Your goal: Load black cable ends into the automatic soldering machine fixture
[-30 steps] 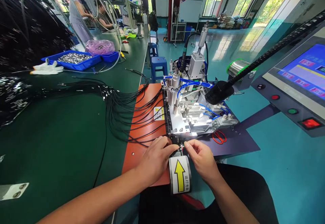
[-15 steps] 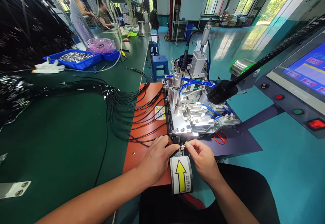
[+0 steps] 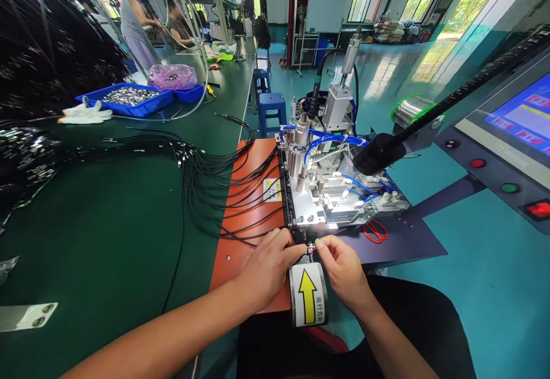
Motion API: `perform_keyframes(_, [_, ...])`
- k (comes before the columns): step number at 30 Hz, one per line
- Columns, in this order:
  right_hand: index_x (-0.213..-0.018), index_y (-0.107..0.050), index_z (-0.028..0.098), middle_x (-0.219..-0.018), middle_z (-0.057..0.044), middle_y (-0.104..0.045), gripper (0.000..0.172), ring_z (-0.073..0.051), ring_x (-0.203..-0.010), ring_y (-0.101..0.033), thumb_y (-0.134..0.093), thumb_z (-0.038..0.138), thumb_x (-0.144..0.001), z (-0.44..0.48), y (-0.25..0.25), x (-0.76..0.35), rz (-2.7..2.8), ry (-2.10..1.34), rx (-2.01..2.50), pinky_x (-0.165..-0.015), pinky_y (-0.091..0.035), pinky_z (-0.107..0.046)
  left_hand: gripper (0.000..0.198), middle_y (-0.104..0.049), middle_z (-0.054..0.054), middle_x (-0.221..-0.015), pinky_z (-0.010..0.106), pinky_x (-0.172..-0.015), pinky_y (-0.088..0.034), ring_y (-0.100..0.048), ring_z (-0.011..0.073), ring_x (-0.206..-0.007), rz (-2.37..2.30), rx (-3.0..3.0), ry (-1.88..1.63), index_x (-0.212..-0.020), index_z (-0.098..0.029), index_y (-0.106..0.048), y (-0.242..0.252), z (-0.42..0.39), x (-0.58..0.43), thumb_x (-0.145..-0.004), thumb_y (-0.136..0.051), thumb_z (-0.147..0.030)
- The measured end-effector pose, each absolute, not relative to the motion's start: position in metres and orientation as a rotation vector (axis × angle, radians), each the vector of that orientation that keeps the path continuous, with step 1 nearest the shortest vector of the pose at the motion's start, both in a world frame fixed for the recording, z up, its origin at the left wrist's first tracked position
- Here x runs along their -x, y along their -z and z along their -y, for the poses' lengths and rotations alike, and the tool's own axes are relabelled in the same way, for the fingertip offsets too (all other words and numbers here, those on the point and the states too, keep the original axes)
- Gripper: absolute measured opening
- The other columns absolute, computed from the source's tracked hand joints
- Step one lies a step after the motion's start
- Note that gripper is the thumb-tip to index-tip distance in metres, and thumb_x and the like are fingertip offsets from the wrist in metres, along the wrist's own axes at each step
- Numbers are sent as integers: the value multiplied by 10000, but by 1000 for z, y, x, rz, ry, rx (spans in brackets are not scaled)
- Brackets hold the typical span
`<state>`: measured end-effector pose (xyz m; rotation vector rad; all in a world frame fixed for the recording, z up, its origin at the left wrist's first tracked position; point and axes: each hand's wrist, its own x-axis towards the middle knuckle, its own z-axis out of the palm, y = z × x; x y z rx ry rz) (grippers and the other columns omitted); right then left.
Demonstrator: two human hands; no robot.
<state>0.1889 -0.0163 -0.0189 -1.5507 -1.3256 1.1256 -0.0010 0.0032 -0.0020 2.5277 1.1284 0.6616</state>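
Note:
At the near end of the machine's cable track, my left hand is closed, fingers curled and thumb pressed on the end of a black cable that runs under it. My right hand faces it, thumb and forefinger pinched at tiny white and red wire ends by the left thumb tip. Exactly what the right fingertips grip is too small to make out. Just below the hands sits a round drum with a yellow arrow label. Several black cables lie side by side over the orange plate into the track.
The metal machine with blue air tubes stands beyond my hands. A black flexible lamp arm and control panel reach in from the right. Red-handled scissors lie beside the machine. A blue tray and white glove rest on the green table.
The whole view has shifted slightly. Both hands stay at the same spot on the track, with almost no visible movement of the fingers.

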Motion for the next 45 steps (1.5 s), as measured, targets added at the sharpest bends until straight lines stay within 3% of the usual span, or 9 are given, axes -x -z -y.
perform_keyframes(10, [-789, -614, 196, -724, -35, -641, 426, -191, -677, -578, -489, 586, -907, 16, 27, -188, 1306, -1129, 1523, -611, -459, -279, 264, -488, 33, -899, 308, -710, -371, -447, 191, -844, -1139, -2613, -550, -1143, -266, -630, -5, -2, 4, -942, -510, -143])
perform_keyframes(15, [-749, -666, 182, -661, -36, -637, 449, -178, -598, -555, -522, 585, -884, 22, 19, -192, 1224, -1136, 1588, -522, -422, -267, 338, -470, 33, -878, 322, -713, -360, -420, 198, -826, -1121, -2632, -593, -1206, -274, -609, -2, -2, 8, -916, -529, -118])
perform_keyframes(23, [-707, -694, 184, -724, -33, -674, 279, -198, -687, -593, -624, 420, -839, 31, 1, -187, 1244, -1214, 1637, -599, -444, -276, 349, -475, 34, -856, 304, -679, -344, -421, 196, -815, -1141, -2631, -608, -1205, -298, -625, -1, -2, 9, -931, -502, -120])
perform_keyframes(29, [-681, -682, 182, -659, -30, -663, 250, -188, -606, -567, -631, 388, -812, 28, -3, -182, 1228, -1132, 1714, -538, -407, -269, 339, -463, 34, -838, 303, -672, -343, -419, 200, -799, -1150, -2664, -585, -1166, -285, -640, -3, -2, 8, -927, -483, -103])
perform_keyframes(45, [-753, -628, 207, -710, -8, -633, 240, -182, -665, -569, -547, 387, -890, 25, -8, -188, 1434, -994, 1763, -621, -418, -278, 281, -459, 31, -832, 301, -677, -352, -432, 197, -804, -1123, -2631, -647, -1122, -268, -655, 1, -2, 8, -956, -466, -143])
